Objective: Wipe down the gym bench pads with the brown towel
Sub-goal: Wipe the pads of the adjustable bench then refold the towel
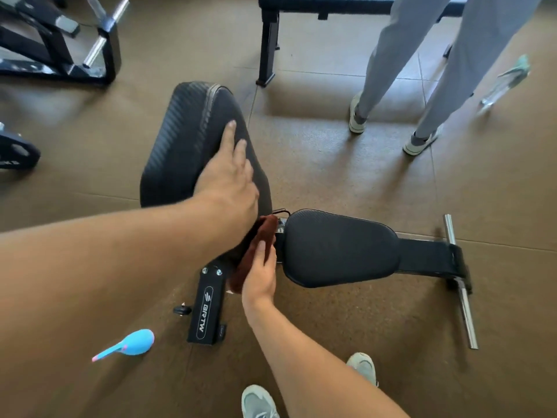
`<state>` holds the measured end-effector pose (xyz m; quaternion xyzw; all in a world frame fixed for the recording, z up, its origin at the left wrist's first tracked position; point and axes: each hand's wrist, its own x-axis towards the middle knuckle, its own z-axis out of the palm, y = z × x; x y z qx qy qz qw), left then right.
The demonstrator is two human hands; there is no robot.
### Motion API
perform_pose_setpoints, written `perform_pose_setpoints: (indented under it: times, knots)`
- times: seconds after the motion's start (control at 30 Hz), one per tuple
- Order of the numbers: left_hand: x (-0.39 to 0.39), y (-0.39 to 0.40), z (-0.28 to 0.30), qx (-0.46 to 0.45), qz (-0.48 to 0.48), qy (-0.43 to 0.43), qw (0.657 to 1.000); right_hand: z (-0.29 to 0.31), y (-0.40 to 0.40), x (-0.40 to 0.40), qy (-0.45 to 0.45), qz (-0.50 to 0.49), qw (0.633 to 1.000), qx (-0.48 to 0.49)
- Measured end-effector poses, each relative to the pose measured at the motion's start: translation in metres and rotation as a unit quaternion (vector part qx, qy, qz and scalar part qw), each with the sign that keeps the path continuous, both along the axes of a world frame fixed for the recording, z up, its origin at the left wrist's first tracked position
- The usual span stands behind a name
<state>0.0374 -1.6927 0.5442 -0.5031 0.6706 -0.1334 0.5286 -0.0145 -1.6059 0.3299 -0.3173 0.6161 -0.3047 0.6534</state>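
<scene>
While the left hand (229, 179) is laid flat with straight fingers on the raised back pad (187, 146) at the centre of the frame, the brown towel (256, 251) is held lower down by the right hand (260, 274), whose fingers are curled over the cloth. The towel is bunched into a long fold and is pressed against the lower end of the back pad, just beside the gap where the seat pad (340, 248) begins — whether the cloth also touches the seat pad cannot be told. The seat pad is seen right of centre, lying lower than the tilted back pad, and a black frame bar (428, 256) runs from it toward a chrome crossbar (461, 285) at the right of the frame. A black bracket (206, 312) printed with white lettering is seen below the towel, on the brown floor (331, 164). A blue bulb-shaped object (132, 343) with a pink tip lies on the floor at lower left. Two grey shoes (259, 402) of the wearer are seen at the bottom edge. At upper right a second person's grey trouser legs (391, 55) and pale shoes are seen standing — beside them, a black-legged bench (268, 43) at the top of the frame. More black gym equipment (60, 40) fills the upper left.
</scene>
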Motion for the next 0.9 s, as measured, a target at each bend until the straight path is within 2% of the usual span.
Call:
perform_pose_setpoints:
  times: [0.1,0.17,0.33,0.43,0.53,0.6,0.7,0.73,0.8,0.9]
  knots:
    - [-0.011,0.008,-0.028,0.043,0.019,-0.018,0.999,-0.007,-0.028,-0.014,-0.056,-0.028,0.980,0.190]
    - [-0.016,0.013,-0.044,0.059,0.031,-0.017,0.998,-0.008,-0.037,-0.021,-0.086,-0.036,0.961,0.260]
    - [-0.016,0.014,-0.069,0.063,0.043,-0.022,0.997,-0.003,-0.051,-0.016,-0.138,0.032,0.983,0.118]
    - [-0.014,-0.005,-0.080,0.076,0.049,-0.004,0.996,-0.029,-0.067,-0.011,-0.088,0.063,0.992,0.068]
    - [-0.014,-0.016,-0.093,0.080,0.054,-0.016,0.995,-0.071,-0.070,0.000,-0.058,0.043,0.993,0.098]
    - [-0.015,-0.017,-0.103,0.088,0.058,-0.025,0.994,-0.090,-0.070,0.004,-0.039,0.016,0.986,0.162]
    - [-0.018,-0.022,-0.117,0.102,0.065,-0.027,0.992,-0.087,-0.079,-0.001,-0.055,-0.003,0.960,0.274]
    - [-0.019,-0.026,-0.117,0.111,0.069,-0.022,0.991,-0.080,-0.089,-0.005,-0.057,0.006,0.957,0.283]
    - [-0.021,-0.037,-0.116,0.129,0.081,-0.006,0.988,-0.069,-0.121,-0.011,-0.073,0.029,0.966,0.245]
    - [-0.020,-0.050,-0.113,0.142,0.093,0.009,0.985,-0.053,-0.176,-0.007,-0.090,0.051,0.986,0.132]
